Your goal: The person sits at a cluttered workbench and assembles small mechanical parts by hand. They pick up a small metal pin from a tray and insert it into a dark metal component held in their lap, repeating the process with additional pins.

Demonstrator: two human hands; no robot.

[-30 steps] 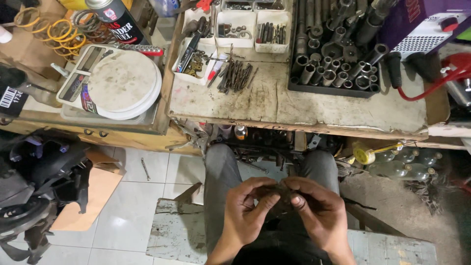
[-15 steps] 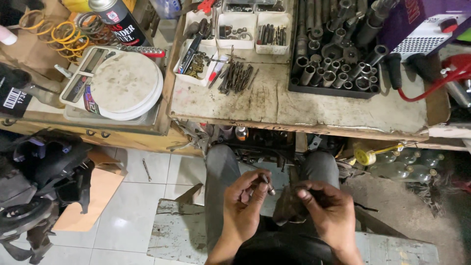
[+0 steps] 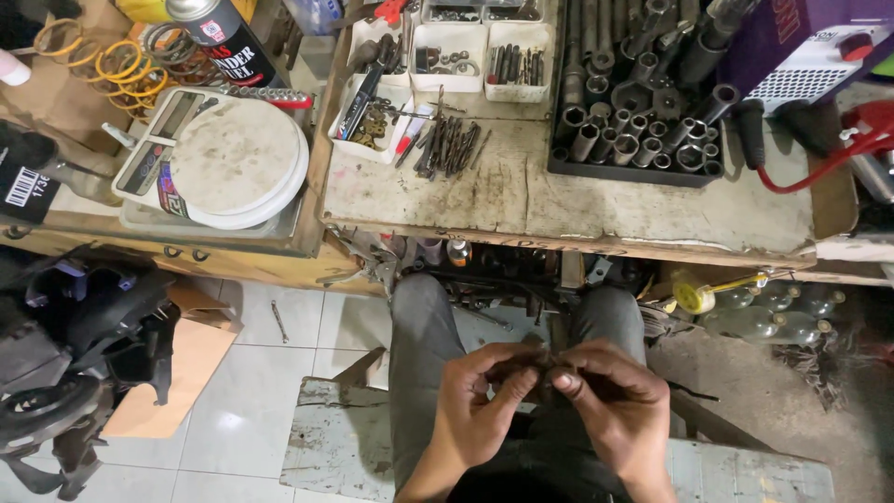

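Note:
My left hand (image 3: pixel 475 401) and my right hand (image 3: pixel 610 401) meet in front of my lap, fingertips pinched together on a small dark part (image 3: pixel 538 373) that is mostly hidden between them. I cannot tell its exact shape. Both hands hover above my knees in grey trousers, below the front edge of the worn workbench (image 3: pixel 559 219).
On the bench lie loose drill bits (image 3: pixel 449 144), white bins of small parts (image 3: pixel 451 47) and a black tray of sockets (image 3: pixel 633 121). A round white scale (image 3: pixel 233 158) sits to the left, orange springs (image 3: pixel 102 61) behind it. Dark plastic parts (image 3: pixel 84 335) lie on the floor at left; bottles (image 3: pixel 764 312) at right.
Half a second ago my hands were apart, each holding something small; now they have come back together on the dark part.

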